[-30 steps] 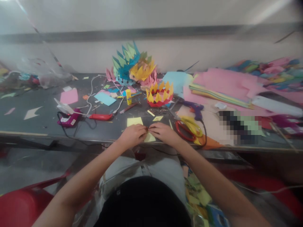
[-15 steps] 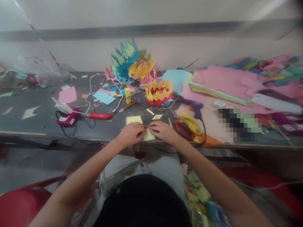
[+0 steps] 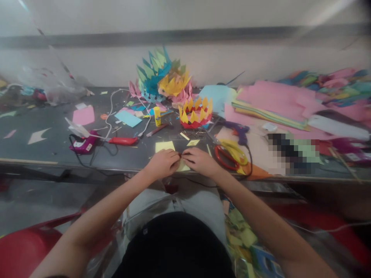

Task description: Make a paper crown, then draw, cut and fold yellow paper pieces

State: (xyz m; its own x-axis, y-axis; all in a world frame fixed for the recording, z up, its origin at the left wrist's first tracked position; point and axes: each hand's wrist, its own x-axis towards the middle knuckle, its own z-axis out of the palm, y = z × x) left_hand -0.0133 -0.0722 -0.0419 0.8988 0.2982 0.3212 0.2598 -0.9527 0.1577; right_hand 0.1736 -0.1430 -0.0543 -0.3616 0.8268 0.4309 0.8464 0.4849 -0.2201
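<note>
At the front edge of the table, my left hand [image 3: 164,163] and my right hand [image 3: 198,160] meet with their fingertips nearly touching. Both are closed in a pinch at the top of a small piece of pale yellow paper [image 3: 183,166]. The fingers cover much of this paper, so its folds are hidden. Behind my left hand lies another yellow paper square [image 3: 164,146]. A small yellow paper diamond [image 3: 193,142] rests just beyond my right fingers. Farther back stands a red and yellow paper crown [image 3: 195,120].
Right of my hands lie scissors [image 3: 227,156] with red and yellow handles and a purple glue gun [image 3: 239,131]. A yellow glue stick [image 3: 157,116] stands upright behind. Left are a red-handled tool [image 3: 123,141] and a purple device [image 3: 84,143] with cables. Pink sheets [image 3: 269,96] are stacked at right.
My fingertips have shifted slightly over the yellow paper, and a little less of it shows between my hands. The things around stay in place.
</note>
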